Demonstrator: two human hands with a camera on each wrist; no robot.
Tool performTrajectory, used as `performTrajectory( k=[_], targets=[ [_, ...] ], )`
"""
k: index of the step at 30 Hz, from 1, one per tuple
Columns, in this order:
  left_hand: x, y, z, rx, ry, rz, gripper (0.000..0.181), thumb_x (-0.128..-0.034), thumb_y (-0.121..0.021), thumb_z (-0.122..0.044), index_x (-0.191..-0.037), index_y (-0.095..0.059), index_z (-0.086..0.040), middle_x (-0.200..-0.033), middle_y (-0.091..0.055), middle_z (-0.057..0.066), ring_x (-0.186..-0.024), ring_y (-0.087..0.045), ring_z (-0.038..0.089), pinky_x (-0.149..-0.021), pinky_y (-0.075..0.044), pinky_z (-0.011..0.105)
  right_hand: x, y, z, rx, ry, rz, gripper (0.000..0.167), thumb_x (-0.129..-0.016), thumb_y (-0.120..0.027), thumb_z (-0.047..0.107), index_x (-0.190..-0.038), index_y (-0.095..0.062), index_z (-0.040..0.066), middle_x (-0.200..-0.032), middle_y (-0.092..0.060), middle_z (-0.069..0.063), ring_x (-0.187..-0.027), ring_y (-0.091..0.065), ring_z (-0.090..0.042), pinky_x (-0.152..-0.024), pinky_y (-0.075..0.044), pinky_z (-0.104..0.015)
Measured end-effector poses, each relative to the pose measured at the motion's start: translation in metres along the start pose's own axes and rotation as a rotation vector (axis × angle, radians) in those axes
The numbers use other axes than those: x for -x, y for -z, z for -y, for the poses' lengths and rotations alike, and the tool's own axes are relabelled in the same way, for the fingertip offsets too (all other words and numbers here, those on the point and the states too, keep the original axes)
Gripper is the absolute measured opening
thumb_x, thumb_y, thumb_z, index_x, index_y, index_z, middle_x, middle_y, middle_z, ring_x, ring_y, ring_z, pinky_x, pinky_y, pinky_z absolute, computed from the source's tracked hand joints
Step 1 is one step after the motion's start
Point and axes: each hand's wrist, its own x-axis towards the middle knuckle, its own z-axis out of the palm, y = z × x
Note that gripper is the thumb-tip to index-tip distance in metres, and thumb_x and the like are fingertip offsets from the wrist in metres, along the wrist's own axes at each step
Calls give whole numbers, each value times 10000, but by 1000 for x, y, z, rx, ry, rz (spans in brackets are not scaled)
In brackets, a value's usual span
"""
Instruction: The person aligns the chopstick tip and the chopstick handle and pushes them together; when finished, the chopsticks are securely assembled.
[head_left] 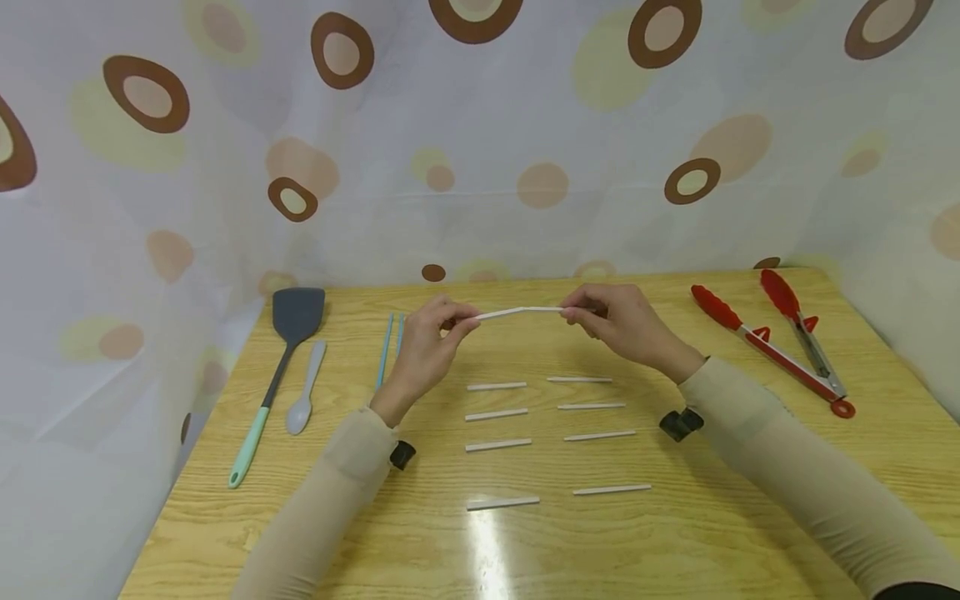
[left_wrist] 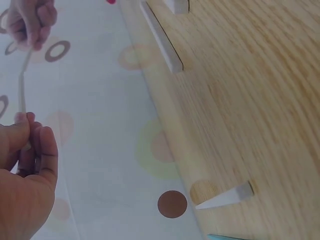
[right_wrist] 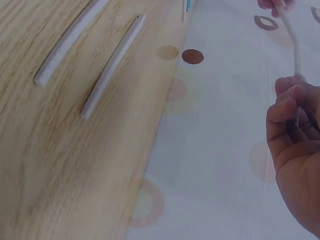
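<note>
My left hand pinches one end of a thin white stick between thumb and fingertips. The other end is pinched by my right hand. Both hands are raised over the far part of the table, holding the stick roughly level. A kink shows near its middle; whether it is cracked through there I cannot tell. The same kink appears on the stick in the left wrist view and on the stick in the right wrist view. Below the hands lie several short white sticks in two columns.
At left on the wooden table lie a dark spatula with a mint handle and a grey spoon. Blue chopsticks are partly hidden behind my left hand. Red-tipped tongs lie open at right. A patterned curtain hangs behind.
</note>
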Motion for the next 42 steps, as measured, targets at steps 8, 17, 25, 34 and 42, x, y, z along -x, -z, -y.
performTrajectory(
  k=[8, 17, 25, 34, 42],
  targets=[
    [1, 2, -1, 2, -57, -4, 113, -914, -706, -71, -1010, -759, -43, -822, -585, -8, -731, -552, 113, -658, -465, 300, -2, 5, 7, 68, 95, -18, 78, -918, -713, 97, -984, -747, 122, -835, -702, 60, -632, -596, -60, -558, -466, -256],
    [5, -3, 1, 35, -42, 0, 127, -926, -699, -119, -1013, -766, -56, -813, -580, -22, -741, -560, 110, -656, -468, 297, 2, 2, 6, 35, 75, -43, 65, -927, -709, 101, -966, -758, 117, -800, -699, 90, -541, -534, -50, -491, -412, -235],
    [6, -3, -2, 50, -20, -7, 116, -919, -709, -109, -1003, -769, -56, -821, -590, -16, -751, -567, 112, -676, -480, 316, 3, -2, 8, -3, 73, -81, 52, -932, -707, 117, -957, -752, 117, -732, -652, 120, -496, -532, -80, -445, -388, -234],
    [3, -4, -3, 85, -51, -32, 104, -916, -711, -88, -984, -773, -38, -805, -605, -3, -724, -564, 121, -618, -447, 365, 1, -3, 13, 4, 74, -130, 56, -924, -715, 104, -918, -755, 142, -631, -588, 134, -478, -518, -72, -420, -355, -227],
    [5, -2, -3, 113, -64, -59, 95, -900, -725, -62, -978, -775, -37, -797, -609, -9, -695, -563, 126, -609, -425, 296, 0, -7, 19, -55, 62, -152, 62, -914, -718, 69, -908, -760, 115, -639, -602, 115, -483, -526, -92, -442, -376, -216]
  ],
)
